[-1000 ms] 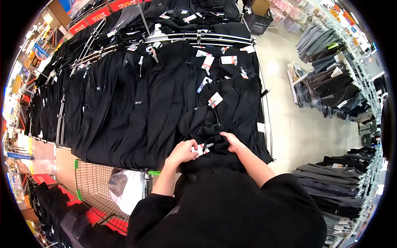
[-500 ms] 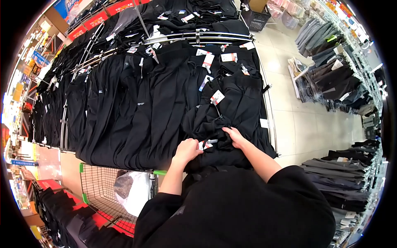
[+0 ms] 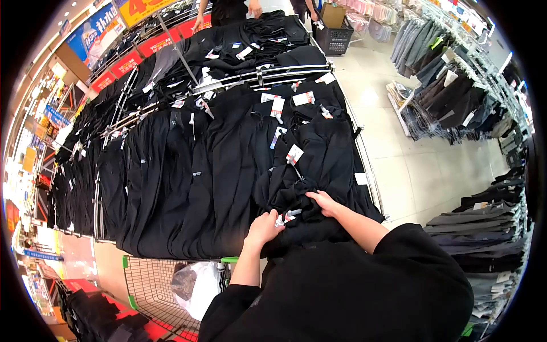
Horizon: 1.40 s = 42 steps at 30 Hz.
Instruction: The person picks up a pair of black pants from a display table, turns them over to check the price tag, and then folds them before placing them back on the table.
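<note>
Black trousers [image 3: 279,188] lie bunched on a rack packed with folded black trousers [image 3: 228,165]. My right hand [image 3: 323,203] is closed on the bunched black cloth, thumb on top. Just left of it, my left hand [image 3: 264,228] pinches a white price tag [image 3: 286,218] beside a pale plastic piece. Another white and red tag [image 3: 294,154] lies on the cloth above my hands. What is under my fingers is partly hidden.
A shopping cart [image 3: 149,285] with a white plastic bag [image 3: 202,288] stands at my left. Metal rails [image 3: 369,171] edge the rack. Beyond the right aisle [image 3: 393,148] hang grey and dark clothes [image 3: 450,85]. At the back, a person's hand [image 3: 254,8] shows near a dark crate [image 3: 333,40].
The view has tilted up, bringing people at the back into sight. My left hand's fingers now meet the tag's edge. My right hand stays on the cloth.
</note>
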Tool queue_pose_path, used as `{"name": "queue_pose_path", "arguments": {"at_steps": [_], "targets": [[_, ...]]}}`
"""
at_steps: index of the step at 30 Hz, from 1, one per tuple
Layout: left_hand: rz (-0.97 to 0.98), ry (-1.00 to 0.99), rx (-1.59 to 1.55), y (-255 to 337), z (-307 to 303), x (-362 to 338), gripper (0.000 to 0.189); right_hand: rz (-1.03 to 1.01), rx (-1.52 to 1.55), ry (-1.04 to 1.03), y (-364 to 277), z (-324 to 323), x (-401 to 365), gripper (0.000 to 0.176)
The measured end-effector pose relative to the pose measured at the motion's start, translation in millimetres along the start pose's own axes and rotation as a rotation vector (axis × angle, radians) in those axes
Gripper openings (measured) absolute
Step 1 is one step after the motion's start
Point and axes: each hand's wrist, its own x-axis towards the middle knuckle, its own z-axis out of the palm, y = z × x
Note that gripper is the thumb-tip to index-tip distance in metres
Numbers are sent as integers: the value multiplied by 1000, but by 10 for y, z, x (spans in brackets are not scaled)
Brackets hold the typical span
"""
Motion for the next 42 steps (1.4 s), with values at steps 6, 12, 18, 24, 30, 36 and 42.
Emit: {"name": "queue_pose_path", "arguments": {"at_steps": [6,12,18,24,30,36,42], "targets": [[1,-1,17,49,-5,13,46,2,0,14,-12,11,-26,36],[24,0,21,26,23,21,46,14,11,5,21,-23,13,35],[-17,-44,35,95,-33,17,45,23,28,7,8,-2,6,35],[6,4,40,45,46,33,44,22,20,7,-3,1,-11,34],[14,7,37,57,39,19,45,15,10,0,33,-40,46,34],[-21,-50,56,95,-13,16,46,14,14,-5,31,-37,38,33],[24,-3,35,42,43,21,43,8,18,-4,24,-29,19,33]]}}
